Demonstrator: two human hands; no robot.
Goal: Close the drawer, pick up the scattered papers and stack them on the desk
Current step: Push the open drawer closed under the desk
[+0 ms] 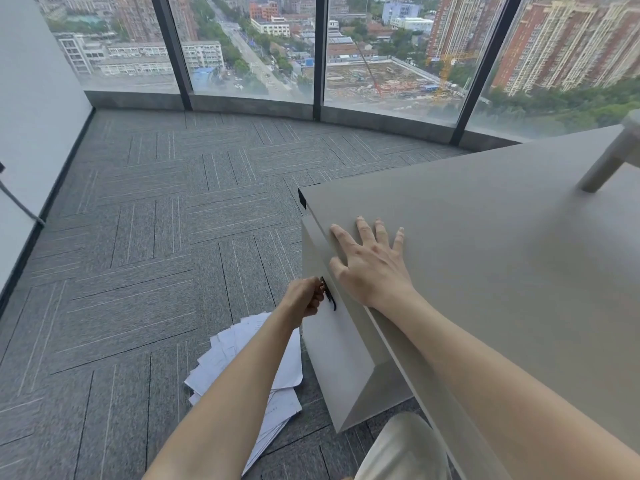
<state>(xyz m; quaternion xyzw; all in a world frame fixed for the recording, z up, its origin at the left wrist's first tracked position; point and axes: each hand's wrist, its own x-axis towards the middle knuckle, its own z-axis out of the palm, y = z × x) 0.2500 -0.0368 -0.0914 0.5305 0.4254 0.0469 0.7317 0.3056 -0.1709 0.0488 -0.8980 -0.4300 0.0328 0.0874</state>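
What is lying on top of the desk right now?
On the desk the right hand rests flat near the edge, and a grey post stands far right. No papers show there; the forearm covers a strip.

left hand (303, 299) fingers curled, right hand (372, 263) flat, fingers spread

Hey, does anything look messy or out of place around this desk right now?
Yes. A fan of white papers lies scattered on the carpet below the desk, partly hidden by the left arm. The left hand is at the drawer handle.
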